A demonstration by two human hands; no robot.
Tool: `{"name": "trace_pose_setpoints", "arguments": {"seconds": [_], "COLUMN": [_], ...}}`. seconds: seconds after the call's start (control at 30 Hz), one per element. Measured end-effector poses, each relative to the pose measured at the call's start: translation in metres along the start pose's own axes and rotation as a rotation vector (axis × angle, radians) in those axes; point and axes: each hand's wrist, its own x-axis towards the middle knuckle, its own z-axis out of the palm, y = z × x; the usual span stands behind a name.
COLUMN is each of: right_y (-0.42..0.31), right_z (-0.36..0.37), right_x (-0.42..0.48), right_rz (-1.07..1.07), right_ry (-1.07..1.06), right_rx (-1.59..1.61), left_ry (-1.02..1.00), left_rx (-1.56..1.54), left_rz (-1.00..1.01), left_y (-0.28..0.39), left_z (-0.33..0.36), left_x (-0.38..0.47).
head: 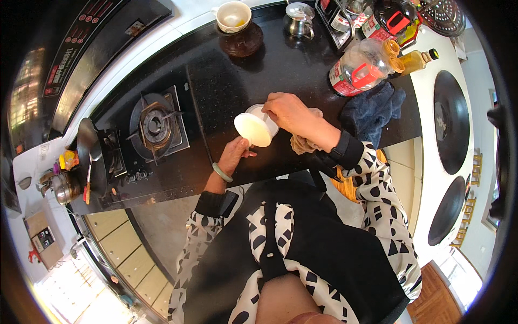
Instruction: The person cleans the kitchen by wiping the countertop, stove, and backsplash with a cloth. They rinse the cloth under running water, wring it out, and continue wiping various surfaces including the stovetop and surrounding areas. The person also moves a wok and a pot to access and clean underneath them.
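My left hand [238, 150] grips the edge of a round white lid [254, 130], which is tilted over the black countertop. Partly behind that lid is a white round container [272, 124]. My right hand [289, 113] is above the container, fingers bent down together at its opening. Whether those fingertips pinch something is hidden. A crumpled tan cloth [301, 145] lies under my right wrist, on the counter.
Left of my hands is a gas burner [156, 123], with a wok [91, 158] beyond it. A bowl [233, 17] rests on a dark round pot [243, 40]. To the right are a large plastic oil bottle [358, 69], an oil bottle [415, 61] and a dark blue towel [370, 111].
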Motion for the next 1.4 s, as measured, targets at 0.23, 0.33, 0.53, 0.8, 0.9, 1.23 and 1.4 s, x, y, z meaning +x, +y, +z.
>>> {"name": "trace_pose_setpoints", "arguments": {"seconds": [0.23,0.33,0.53,0.8,0.9,1.23,1.4], "right_y": [-0.004,-0.006,-0.006,0.020,0.019,-0.023,-0.023], "right_z": [0.011,0.015,0.000,0.032,0.019,0.035,0.020], "right_x": [0.008,0.010,-0.024,-0.124,-0.111,-0.012,-0.015], "right_rz": [0.063,0.108,0.290,-0.009,0.228,-0.156,0.562], "right_ry": [-0.036,-0.063,0.083,0.111,0.371,0.663,0.620], "right_rx": [-0.044,-0.104,0.002,-0.407,-0.039,-0.576,-0.295], "left_ry": [0.037,0.047,0.136,0.206,0.198,0.356,0.154], "left_rx": [-0.030,-0.047,-0.074,-0.014,-0.044,-0.151,-0.080], "left_rz": [0.009,-0.001,-0.075,-0.166,-0.174,-0.229,-0.229], "left_y": [0.000,-0.002,0.000,-0.001,-0.008,0.010,0.015], "left_z": [0.000,0.000,0.006,0.007,0.002,0.047,0.076], "left_x": [-0.003,-0.004,-0.004,0.004,0.016,0.039,0.040]}}
